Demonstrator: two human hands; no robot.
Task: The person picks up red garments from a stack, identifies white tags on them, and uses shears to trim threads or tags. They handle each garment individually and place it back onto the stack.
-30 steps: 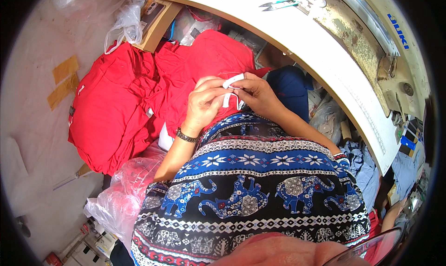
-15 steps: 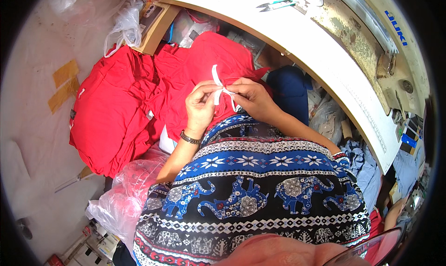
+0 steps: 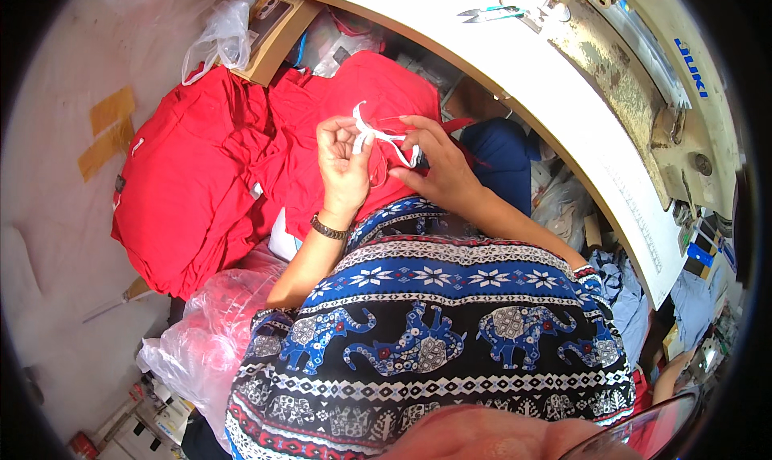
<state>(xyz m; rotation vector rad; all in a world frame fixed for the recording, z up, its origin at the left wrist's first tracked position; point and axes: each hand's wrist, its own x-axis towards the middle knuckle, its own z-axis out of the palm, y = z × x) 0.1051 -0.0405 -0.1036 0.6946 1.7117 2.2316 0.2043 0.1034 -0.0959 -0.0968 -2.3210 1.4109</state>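
Over my lap, my left hand point(image 3: 344, 161) pinches a narrow white fabric strip point(image 3: 392, 139) between thumb and fingers. One end of the strip sticks up above the pinch. The other side curls in a loop toward my right hand point(image 3: 438, 166). My right thumb and fingers are apart around that loop; the fingertips are close to the strip, and whether they touch it is unclear. Thin red threads run near both hands. Beneath and behind them lies a heap of red cloth point(image 3: 378, 82). A dark watch band circles my left wrist.
A white sewing table point(image 3: 579, 110) curves along the right, bearing a sewing machine point(image 3: 683, 130) and thread snips point(image 3: 492, 14). Far left are a wooden drawer point(image 3: 269, 58) and a plastic bag point(image 3: 225, 38). More red cloth point(image 3: 189, 195) and clear plastic point(image 3: 213, 323) lie left; blue cloth point(image 3: 623, 295) right.
My right fingers have come away from the pinch beside my left hand and spread apart. My left hand keeps the white strip, now turned, with its loop opened toward the right.
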